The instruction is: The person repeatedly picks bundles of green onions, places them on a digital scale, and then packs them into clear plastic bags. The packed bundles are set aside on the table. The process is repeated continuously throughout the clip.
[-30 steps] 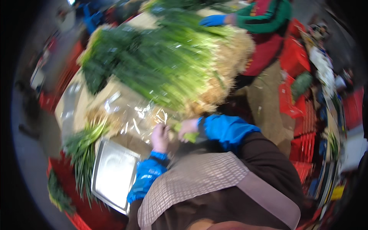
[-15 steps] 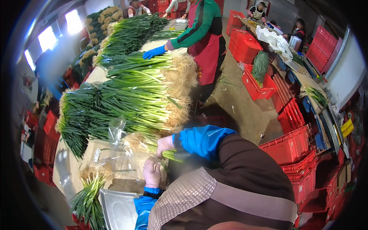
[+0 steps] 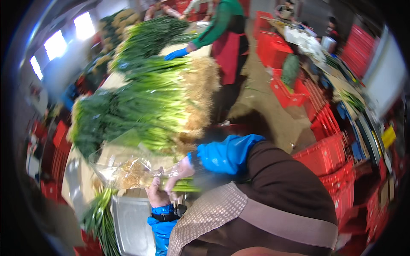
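Note:
A bunch of spring onions [image 3: 184, 185] lies across the near table edge, its pale roots inside a clear plastic bag [image 3: 100, 164]. My gloved left hand [image 3: 158, 193] is closed on the bag's edge beside the stalks. From the far side my gloved right hand [image 3: 183, 169] wraps round the bunch, its fingers reaching down over the stalks. The green ends are hidden beneath my right arm and body. Just left of my left hand rests a metal tray [image 3: 133, 222], and next to it hangs another spring onion bunch [image 3: 101, 209].
A wide pile of spring onions [image 3: 149, 102] covers the table beyond my hands. Across it, a co-worker's blue-gloved hand [image 3: 176, 54] touches the pile. Red crates [image 3: 322, 158] are stacked on my right, with a long side bench [image 3: 341, 85] behind them.
The bag now covers the root end, which has moved left and down. Both hands have come closer together around the bunch. The co-worker's hand has shifted slightly right.

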Available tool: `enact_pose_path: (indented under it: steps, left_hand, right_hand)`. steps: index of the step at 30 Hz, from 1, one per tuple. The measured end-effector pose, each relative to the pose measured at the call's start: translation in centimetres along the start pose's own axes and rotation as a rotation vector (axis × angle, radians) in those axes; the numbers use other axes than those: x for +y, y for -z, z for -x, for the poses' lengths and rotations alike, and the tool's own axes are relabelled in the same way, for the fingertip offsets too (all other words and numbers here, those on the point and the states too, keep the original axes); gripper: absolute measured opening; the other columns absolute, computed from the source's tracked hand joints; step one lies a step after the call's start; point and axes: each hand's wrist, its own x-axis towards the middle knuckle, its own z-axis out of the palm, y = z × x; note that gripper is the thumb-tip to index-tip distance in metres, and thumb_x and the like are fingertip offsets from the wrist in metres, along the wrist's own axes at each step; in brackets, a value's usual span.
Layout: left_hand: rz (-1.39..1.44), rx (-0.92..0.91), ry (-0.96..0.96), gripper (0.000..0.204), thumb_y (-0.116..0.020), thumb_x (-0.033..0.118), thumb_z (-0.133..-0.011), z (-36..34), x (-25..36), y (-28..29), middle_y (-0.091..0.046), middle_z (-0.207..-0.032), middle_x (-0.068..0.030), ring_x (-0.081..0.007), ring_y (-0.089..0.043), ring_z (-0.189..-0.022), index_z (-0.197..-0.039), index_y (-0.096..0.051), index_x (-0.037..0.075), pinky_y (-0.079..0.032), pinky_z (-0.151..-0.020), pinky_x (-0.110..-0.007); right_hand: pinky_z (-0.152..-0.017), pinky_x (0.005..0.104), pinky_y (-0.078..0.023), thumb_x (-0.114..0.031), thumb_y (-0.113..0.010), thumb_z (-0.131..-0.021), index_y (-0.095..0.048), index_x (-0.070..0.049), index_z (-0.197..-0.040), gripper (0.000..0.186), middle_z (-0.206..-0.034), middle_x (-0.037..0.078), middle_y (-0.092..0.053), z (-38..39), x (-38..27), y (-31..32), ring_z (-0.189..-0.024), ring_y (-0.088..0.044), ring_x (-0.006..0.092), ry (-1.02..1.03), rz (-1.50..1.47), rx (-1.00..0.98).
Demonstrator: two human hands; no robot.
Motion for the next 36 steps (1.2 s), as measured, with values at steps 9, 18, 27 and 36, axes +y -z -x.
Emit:
enact_pose_path:
  steps: [9,18,27,36]
  left_hand:
    - [-0.016,0.537,-0.753,0.062,-0.063,0.026,-0.087,18.6,7.9,3.2,-0.061,-0.103,-0.0066,-0.0234,-0.057,-0.103,-0.139,-0.037,0.005,-0.036,-0.108,-0.047]
    - [-0.755,1.559,-0.673,0.049,-0.063,0.034,-0.094,28.0,-5.5,-2.8,-0.063,-0.112,-0.0158,-0.0256,-0.059,-0.101,-0.122,-0.050,-0.004,-0.046,-0.090,-0.037]
    - [-1.411,2.125,-0.108,0.020,-0.061,0.026,-0.091,35.9,-12.6,-4.4,-0.061,-0.074,-0.0166,-0.0376,-0.061,-0.068,-0.085,-0.055,0.008,-0.047,-0.060,-0.047]
    - [-1.155,1.939,-0.249,0.021,-0.068,0.024,-0.089,35.9,-11.6,1.1,-0.060,-0.071,-0.0162,-0.0370,-0.059,-0.067,-0.084,-0.057,0.007,-0.047,-0.059,-0.042]
  right_hand:
    - [-0.115,0.0346,-0.021,-0.023,-0.075,-0.084,-0.010,-0.003,-0.153,0.098,-0.154,0.011,-0.027,-3.4,4.9,0.3,-0.138,-0.025,0.0171,0.075,0.435,-0.726]
    - [-0.114,0.0346,-0.025,-0.026,-0.081,-0.077,-0.026,-0.003,-0.150,0.094,-0.145,0.008,-0.041,-0.8,8.9,-1.5,-0.133,-0.033,0.0156,-0.275,0.397,-0.877]
    - [-0.105,0.0305,-0.036,-0.011,-0.075,-0.078,-0.040,-0.002,-0.143,0.074,-0.132,0.005,-0.053,0.8,12.1,-4.2,-0.118,-0.047,0.0143,-0.515,0.486,-0.921]
    - [-0.102,0.0315,-0.039,-0.019,-0.076,-0.078,-0.035,-0.001,-0.143,0.079,-0.126,0.010,-0.057,-0.2,11.8,-7.3,-0.114,-0.051,0.0182,-0.356,0.942,-0.909]
